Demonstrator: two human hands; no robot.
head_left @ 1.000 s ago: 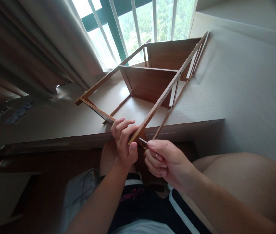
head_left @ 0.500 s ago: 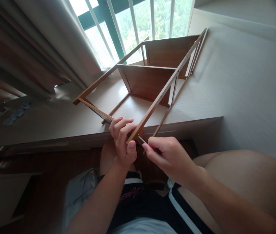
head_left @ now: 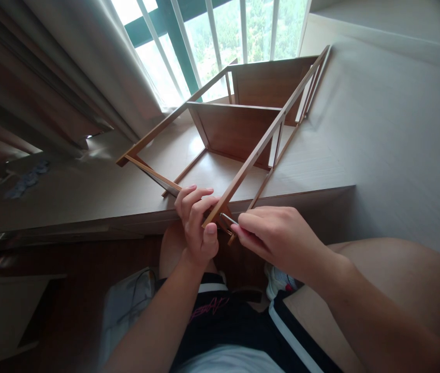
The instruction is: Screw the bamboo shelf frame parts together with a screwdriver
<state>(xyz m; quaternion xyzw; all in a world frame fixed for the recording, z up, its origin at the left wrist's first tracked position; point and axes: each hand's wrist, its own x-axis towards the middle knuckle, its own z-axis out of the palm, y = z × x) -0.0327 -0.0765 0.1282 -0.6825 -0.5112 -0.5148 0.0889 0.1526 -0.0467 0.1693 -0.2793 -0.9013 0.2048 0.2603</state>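
A brown wooden shelf rack [head_left: 239, 133] lies on its side, its near end jutting past the edge of the pale ledge. My left hand [head_left: 196, 223] is wrapped around the near end board beside the corner, fingers over the top and thumb toward me. Between the thumb and fingers of my right hand [head_left: 278, 235] is a thin silver hex key [head_left: 229, 218]. Its bent tip meets the side of the frame at the near corner; the exact seat of the tip is too small to make out.
The pale ledge [head_left: 313, 160] runs below a barred window [head_left: 243, 36]. Grey curtains [head_left: 127, 57] hang on the left, near a crumpled cloth [head_left: 29, 178]. A clear plastic bag or box [head_left: 127, 311] with a dark cord is on the floor by my left leg.
My right hand has turned and shifted slightly right and up with the hex key, whose shaft now lies at a flatter angle. My left hand and the rack stay almost still.
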